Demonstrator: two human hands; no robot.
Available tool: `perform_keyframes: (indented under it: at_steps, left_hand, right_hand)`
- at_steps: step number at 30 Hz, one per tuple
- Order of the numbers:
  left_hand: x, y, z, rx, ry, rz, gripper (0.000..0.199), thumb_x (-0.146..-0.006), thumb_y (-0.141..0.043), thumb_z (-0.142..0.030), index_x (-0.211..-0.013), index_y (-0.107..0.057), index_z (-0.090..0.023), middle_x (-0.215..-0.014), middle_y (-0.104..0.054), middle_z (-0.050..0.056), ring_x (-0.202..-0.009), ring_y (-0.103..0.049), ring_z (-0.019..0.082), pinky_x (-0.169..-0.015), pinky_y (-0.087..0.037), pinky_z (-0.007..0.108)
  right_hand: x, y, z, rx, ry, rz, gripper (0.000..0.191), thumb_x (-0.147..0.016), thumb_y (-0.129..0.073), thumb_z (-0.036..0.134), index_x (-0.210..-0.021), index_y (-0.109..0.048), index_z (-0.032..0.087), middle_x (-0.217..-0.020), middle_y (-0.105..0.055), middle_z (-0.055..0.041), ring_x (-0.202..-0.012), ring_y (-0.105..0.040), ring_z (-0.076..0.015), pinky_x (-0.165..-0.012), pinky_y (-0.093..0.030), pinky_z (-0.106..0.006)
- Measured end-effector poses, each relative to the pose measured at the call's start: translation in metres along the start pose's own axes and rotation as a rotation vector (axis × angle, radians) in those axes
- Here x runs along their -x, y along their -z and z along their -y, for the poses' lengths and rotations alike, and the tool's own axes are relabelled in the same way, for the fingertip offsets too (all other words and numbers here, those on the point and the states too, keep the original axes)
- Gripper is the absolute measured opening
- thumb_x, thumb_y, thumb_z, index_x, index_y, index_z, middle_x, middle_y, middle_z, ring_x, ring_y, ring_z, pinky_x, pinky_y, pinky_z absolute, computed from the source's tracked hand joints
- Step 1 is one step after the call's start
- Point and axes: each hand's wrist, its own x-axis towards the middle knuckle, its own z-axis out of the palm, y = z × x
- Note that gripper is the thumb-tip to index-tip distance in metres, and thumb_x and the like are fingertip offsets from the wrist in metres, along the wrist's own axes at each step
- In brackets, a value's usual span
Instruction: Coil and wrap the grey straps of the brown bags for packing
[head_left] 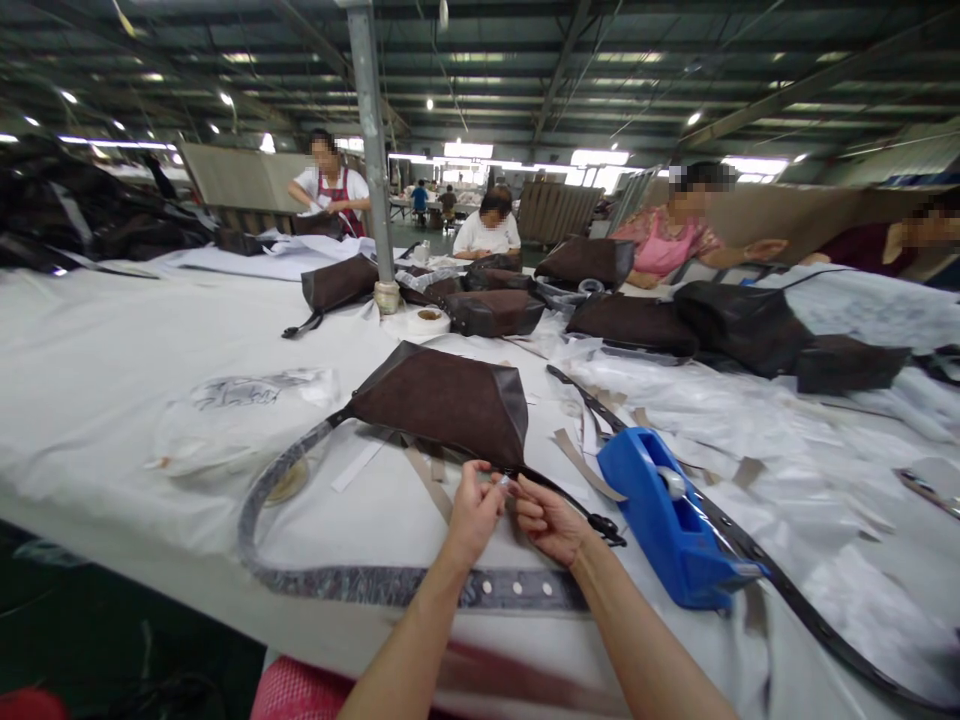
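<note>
A dark brown bag point(442, 395) with black end panels lies on the white-covered table. At its near right corner, my left hand point(478, 503) and my right hand point(550, 517) meet, fingertips pinched together. Between them shows a small shiny clear piece point(505, 481); whether it is tape or film I cannot tell. A wide strap point(352, 583), covered in clear film, curves from the bag's left end and passes under my forearms. From the right corner a short black strap point(562, 492) with a dark clasp at its end runs behind my right hand.
A blue tape dispenser point(660, 520) stands right of my right hand, beside a long black strap with eyelets point(780, 580). Paper strips and crumpled plastic point(750, 440) lie around. More brown bags point(495, 312) sit behind a metal post point(371, 140). Several people work across the table.
</note>
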Motion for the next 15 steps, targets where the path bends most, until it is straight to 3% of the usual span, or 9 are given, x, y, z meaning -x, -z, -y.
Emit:
perform_keyframes:
  at_steps: [5, 9, 15]
  left_hand:
    - [-0.001, 0.003, -0.002, 0.268, 0.152, 0.126, 0.049, -0.075, -0.068, -0.050, -0.100, -0.034, -0.024, -0.051, -0.042, -0.014, -0.033, -0.020, 0.002, -0.035, -0.014, 0.013]
    - [-0.002, 0.010, -0.004, 0.623, 0.365, 0.323, 0.040, -0.076, -0.074, -0.035, -0.088, -0.039, -0.020, -0.054, -0.037, -0.013, -0.035, -0.016, -0.001, -0.035, -0.009, 0.011]
    - [-0.008, 0.015, -0.007, 0.739, 0.500, 0.405, 0.020, -0.093, -0.052, -0.021, -0.077, -0.041, -0.016, -0.056, -0.030, -0.010, -0.036, -0.013, -0.001, -0.033, -0.011, 0.009]
  right_hand:
    - [-0.008, -0.005, -0.010, 0.160, 0.095, -0.072, 0.046, -0.054, -0.088, 0.039, -0.078, -0.061, 0.011, -0.046, -0.031, 0.0136, -0.039, -0.012, 0.0013, -0.034, -0.008, -0.012]
    - [-0.011, -0.009, -0.016, 0.180, 0.148, -0.122, 0.050, -0.050, -0.088, 0.044, -0.076, -0.058, 0.014, -0.043, -0.029, 0.0151, -0.038, -0.014, 0.0006, -0.035, -0.007, -0.013]
    - [-0.009, -0.011, -0.017, 0.196, 0.179, -0.154, 0.053, -0.047, -0.088, 0.048, -0.071, -0.054, 0.015, -0.043, -0.035, 0.0134, -0.037, -0.019, 0.0004, -0.035, -0.010, -0.013]
